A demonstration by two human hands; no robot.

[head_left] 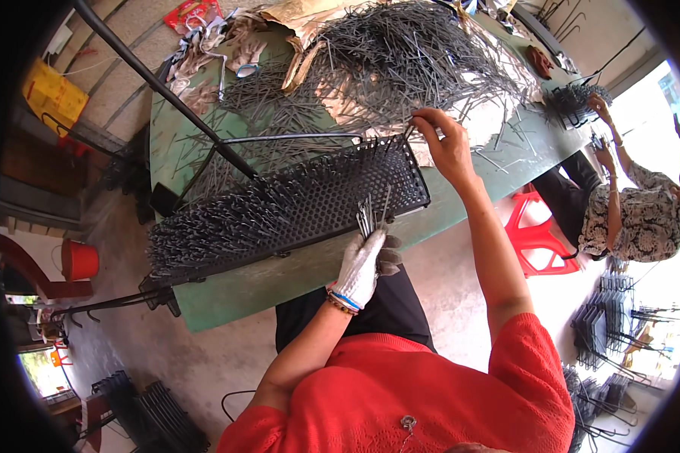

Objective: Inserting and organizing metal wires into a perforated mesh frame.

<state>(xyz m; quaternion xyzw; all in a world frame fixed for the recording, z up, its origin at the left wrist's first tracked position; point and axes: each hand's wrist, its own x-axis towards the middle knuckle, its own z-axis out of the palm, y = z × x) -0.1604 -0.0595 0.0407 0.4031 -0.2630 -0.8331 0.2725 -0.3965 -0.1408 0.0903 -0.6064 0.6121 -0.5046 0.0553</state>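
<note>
A long black perforated metal rack (370, 177) lies slantwise on the green table (223, 296). Short thin metal rods (211, 226) stand densely in the holes of its left part, and a few stand along its far edge at the right. My left hand (359, 268), in a white glove with grey on it, is closed around a small bundle of metal rods (366, 217) at the rack's near edge. Over the far right corner, my bare right hand (446, 143) pinches what looks like one thin rod, mostly hidden by the fingertips.
A big heap of loose rods (400, 45) covers the table's far side on brown paper. Used gloves (196, 68) lie at the far left. A black bar (166, 90) rises from the rack. At right, a co-worker (631, 211) sits by a red stool (535, 238).
</note>
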